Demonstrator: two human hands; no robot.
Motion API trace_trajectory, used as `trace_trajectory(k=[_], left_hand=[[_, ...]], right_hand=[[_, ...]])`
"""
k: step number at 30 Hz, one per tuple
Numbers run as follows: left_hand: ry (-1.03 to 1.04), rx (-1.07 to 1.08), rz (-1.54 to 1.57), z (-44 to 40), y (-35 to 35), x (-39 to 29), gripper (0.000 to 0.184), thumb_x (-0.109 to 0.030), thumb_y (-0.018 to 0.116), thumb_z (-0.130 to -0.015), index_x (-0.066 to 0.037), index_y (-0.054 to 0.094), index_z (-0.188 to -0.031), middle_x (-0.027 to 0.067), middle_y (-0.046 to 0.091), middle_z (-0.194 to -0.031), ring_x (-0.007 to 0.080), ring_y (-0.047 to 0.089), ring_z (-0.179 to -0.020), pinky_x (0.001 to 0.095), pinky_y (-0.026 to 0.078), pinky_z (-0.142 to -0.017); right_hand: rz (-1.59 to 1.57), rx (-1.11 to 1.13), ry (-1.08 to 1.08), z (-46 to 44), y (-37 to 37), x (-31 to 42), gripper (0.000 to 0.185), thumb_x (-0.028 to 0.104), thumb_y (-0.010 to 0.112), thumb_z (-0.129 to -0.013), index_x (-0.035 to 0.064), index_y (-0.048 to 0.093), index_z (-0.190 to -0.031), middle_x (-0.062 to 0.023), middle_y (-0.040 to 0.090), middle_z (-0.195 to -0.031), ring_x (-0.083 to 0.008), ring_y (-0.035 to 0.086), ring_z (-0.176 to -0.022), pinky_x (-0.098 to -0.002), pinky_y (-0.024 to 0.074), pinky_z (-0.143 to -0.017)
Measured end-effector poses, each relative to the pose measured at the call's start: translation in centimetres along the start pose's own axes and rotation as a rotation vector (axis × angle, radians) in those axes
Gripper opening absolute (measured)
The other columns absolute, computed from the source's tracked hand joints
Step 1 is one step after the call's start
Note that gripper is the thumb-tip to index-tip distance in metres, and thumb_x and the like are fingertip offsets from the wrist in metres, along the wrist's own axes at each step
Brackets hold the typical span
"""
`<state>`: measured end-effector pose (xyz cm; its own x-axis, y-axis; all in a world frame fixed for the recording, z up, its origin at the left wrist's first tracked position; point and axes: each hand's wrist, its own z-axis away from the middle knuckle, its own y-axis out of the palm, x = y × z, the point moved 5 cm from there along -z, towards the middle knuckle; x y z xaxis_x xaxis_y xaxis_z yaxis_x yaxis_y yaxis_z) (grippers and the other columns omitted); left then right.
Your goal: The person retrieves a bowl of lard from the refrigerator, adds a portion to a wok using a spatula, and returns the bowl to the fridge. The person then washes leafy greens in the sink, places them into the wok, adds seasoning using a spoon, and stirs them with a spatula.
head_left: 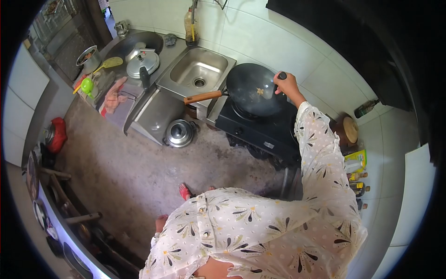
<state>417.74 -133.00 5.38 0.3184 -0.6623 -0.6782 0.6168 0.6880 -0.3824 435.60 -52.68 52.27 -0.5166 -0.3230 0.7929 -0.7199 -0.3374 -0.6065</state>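
A dark wok with a long wooden handle sits on the black gas stove. A small pale-brown piece of food lies in it, beside a whitish patch that may be a reflection. At the wok's right rim, my right hand is closed around a black handle. Whether this handle belongs to the wok, a lid or a tool, I cannot tell. My left hand hangs low by my body, mostly covered by the sleeve; its fingers are not clear.
Left of the stove is a steel sink. On the counter beyond stand a pressure cooker, a steel pot and a pink cloth. A lidded pot stands on the floor. Bottles line the right wall.
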Motion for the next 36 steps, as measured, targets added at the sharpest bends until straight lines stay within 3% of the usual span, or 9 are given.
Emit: trace_trajectory(k=[3,6,15,18,21,24,27,36], left_hand=[[-0.017,-0.067,-0.198,1.2,-0.8,-2.4,0.023,-0.019,0.067,-0.076,-0.002,0.069,-0.092,0.0076,0.069,-0.078,0.0117,0.060,-0.068,0.0293,0.049,-0.064],[-0.062,-0.075,-0.132,1.6,-0.9,-2.3,0.025,-0.021,0.066,-0.076,-0.001,0.069,-0.092,0.0109,0.069,-0.078,0.0126,0.062,-0.070,0.0298,0.049,-0.064],[0.034,-0.058,-0.323,1.4,-1.2,-1.1,0.028,-0.027,0.061,-0.080,-0.003,0.069,-0.093,0.0175,0.068,-0.089,0.0258,0.067,-0.084,0.0364,0.050,-0.074],[0.030,-0.060,-0.317,1.1,-1.1,-1.0,0.028,-0.026,0.061,-0.081,-0.003,0.069,-0.094,0.0178,0.068,-0.087,0.0252,0.067,-0.083,0.0358,0.051,-0.073],[0.496,0.058,-1.115,-0.9,0.8,-2.1,0.029,-0.027,0.062,-0.080,-0.003,0.068,-0.095,0.0173,0.069,-0.084,0.0229,0.067,-0.080,0.0342,0.050,-0.071],[-0.021,-0.052,-0.275,0.1,-0.9,-3.1,0.030,-0.027,0.064,-0.079,-0.003,0.068,-0.096,0.0152,0.069,-0.083,0.0197,0.066,-0.075,0.0322,0.050,-0.069],[-0.042,-0.076,-0.309,0.4,-0.9,-5.3,0.032,-0.027,0.065,-0.078,-0.002,0.068,-0.097,0.0125,0.069,-0.082,0.0169,0.064,-0.074,0.0308,0.049,-0.068],[-0.007,-0.090,-0.219,-0.1,0.0,-5.3,0.033,-0.027,0.067,-0.078,0.000,0.068,-0.096,0.0104,0.069,-0.079,0.0133,0.061,-0.072,0.0302,0.049,-0.067]], right_hand=[[-0.074,-0.022,-0.072,-0.2,0.4,0.8,0.005,0.006,0.059,-0.076,0.0027,0.060,-0.079,-0.0029,0.058,-0.064,-0.0139,0.061,-0.050,-0.0255,0.0501,-0.048],[-0.097,0.010,-0.111,-0.2,1.0,0.2,0.004,0.006,0.060,-0.076,0.0033,0.061,-0.080,-0.0029,0.058,-0.066,-0.0129,0.061,-0.051,-0.0249,0.0501,-0.048],[-0.179,0.009,-0.190,2.1,1.2,-2.6,0.008,0.007,0.061,-0.077,0.0030,0.060,-0.084,-0.0020,0.057,-0.068,-0.0124,0.061,-0.054,-0.0242,0.0494,-0.052],[-0.178,0.026,-0.161,2.7,1.7,-5.3,0.008,0.008,0.061,-0.079,0.0036,0.061,-0.085,-0.0016,0.057,-0.068,-0.0123,0.061,-0.054,-0.0229,0.0472,-0.052],[-0.196,-0.021,-0.142,4.6,0.6,-7.9,0.006,0.007,0.060,-0.080,0.0045,0.061,-0.086,-0.0006,0.056,-0.067,-0.0100,0.058,-0.053,-0.0220,0.0429,-0.050],[-0.183,-0.036,-0.141,6.6,-0.4,-9.9,0.006,0.009,0.061,-0.079,0.0066,0.061,-0.085,-0.0004,0.056,-0.066,-0.0092,0.054,-0.050,-0.0230,0.0424,-0.049],[-0.040,-0.065,-0.102,8.3,-0.9,-9.3,0.008,0.015,0.062,-0.078,0.0101,0.063,-0.084,-0.0022,0.057,-0.065,-0.0119,0.054,-0.047,-0.0261,0.0448,-0.050],[0.020,-0.082,-0.194,4.5,-0.2,-6.3,0.008,0.016,0.062,-0.078,0.0088,0.064,-0.081,-0.0028,0.057,-0.061,-0.0137,0.059,-0.048,-0.0277,0.0467,-0.050]])
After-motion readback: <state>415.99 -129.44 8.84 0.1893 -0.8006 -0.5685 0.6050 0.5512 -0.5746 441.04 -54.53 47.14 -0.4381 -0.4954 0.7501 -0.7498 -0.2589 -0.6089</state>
